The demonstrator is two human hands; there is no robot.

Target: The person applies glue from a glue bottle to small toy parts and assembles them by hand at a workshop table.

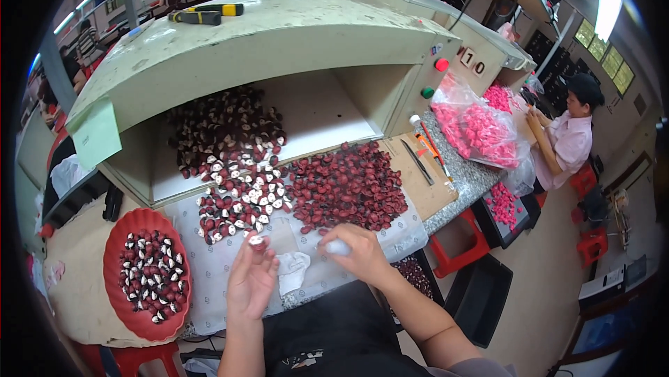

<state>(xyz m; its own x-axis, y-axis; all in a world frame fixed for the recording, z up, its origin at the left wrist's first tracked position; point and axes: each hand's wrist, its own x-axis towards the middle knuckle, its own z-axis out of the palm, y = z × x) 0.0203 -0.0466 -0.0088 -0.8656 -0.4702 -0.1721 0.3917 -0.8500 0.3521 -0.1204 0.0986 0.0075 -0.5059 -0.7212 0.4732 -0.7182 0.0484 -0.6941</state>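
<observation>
My left hand (249, 278) is raised over the front of the table, its fingertips closed on a small dark red and white piece (257, 243). To its right, my right hand (364, 257) grips a pale, rounded, bottle-like object (339, 247); the fingers cover part of it. A crumpled white cloth (293, 270) lies between the hands on the paper-covered table. Just beyond my left hand spreads a group of red and white pieces (240, 192). A heap of plain dark red pieces (348, 185) lies beyond my right hand.
A red scalloped tray (111, 276) with similar pieces stands at left. Behind is a pale metal housing (279, 35) with more pieces inside; yellow-black cutters (202, 14) lie on top. At right are a brown board (425, 175), a pen (417, 162) and bagged pink pieces (477, 129). Other people sit around.
</observation>
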